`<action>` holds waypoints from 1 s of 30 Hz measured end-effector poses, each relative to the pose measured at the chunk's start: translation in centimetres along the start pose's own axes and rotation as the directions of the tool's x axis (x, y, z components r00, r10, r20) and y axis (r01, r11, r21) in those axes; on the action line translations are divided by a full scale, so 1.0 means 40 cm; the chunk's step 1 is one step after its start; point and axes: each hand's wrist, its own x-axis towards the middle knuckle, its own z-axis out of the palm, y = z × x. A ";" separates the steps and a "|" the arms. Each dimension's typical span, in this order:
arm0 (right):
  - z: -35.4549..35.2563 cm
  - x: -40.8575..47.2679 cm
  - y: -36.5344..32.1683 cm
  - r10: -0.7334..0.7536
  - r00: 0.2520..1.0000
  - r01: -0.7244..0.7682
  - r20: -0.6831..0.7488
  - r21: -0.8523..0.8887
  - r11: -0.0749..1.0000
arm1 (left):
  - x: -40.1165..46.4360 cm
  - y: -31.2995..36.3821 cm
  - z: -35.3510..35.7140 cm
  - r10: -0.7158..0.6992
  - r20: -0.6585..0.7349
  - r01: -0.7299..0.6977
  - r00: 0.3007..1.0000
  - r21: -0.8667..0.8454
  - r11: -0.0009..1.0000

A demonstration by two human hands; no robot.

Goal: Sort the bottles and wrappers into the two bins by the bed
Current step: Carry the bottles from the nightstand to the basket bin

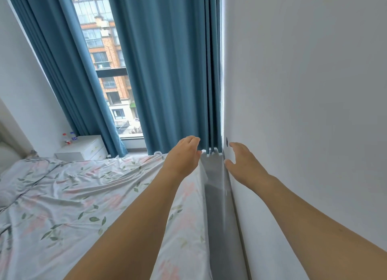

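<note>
Head cam only, so one angle: both arms reach out over the narrow gap between the bed (88,196) and the wall (303,112). Left hand (184,156) and right hand (244,162) each have a released grip, fingers loose, holding nothing. Two bottles (70,137) stand on the white nightstand (88,146), well apart from either hand. No bins or wrappers visible, maybe they're down in that gap. I'd look down first, then go fetch the bottles.
</note>
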 end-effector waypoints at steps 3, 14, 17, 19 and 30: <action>-0.003 0.096 0.043 -0.005 1.000 0.005 0.004 -0.005 1.000 | 0.087 -0.023 0.050 -0.015 0.010 0.015 1.000 0.003 1.000; 0.043 0.723 0.218 -0.010 0.998 0.015 0.063 -0.090 0.996 | 0.666 -0.219 0.345 -0.094 0.032 0.095 0.995 -0.030 0.995; 0.049 0.879 0.249 0.015 0.996 -0.005 0.083 -0.114 0.994 | 0.816 -0.275 0.405 -0.129 0.036 0.131 0.991 -0.040 0.991; 0.052 0.973 0.265 0.007 0.997 0.002 0.078 -0.120 0.993 | 0.903 -0.301 0.435 -0.135 0.039 0.137 0.990 -0.039 0.990; 0.051 1.259 0.321 0.003 0.997 0.004 0.074 -0.104 0.995 | 1.134 -0.440 0.497 -0.142 0.070 0.141 0.987 0.017 0.990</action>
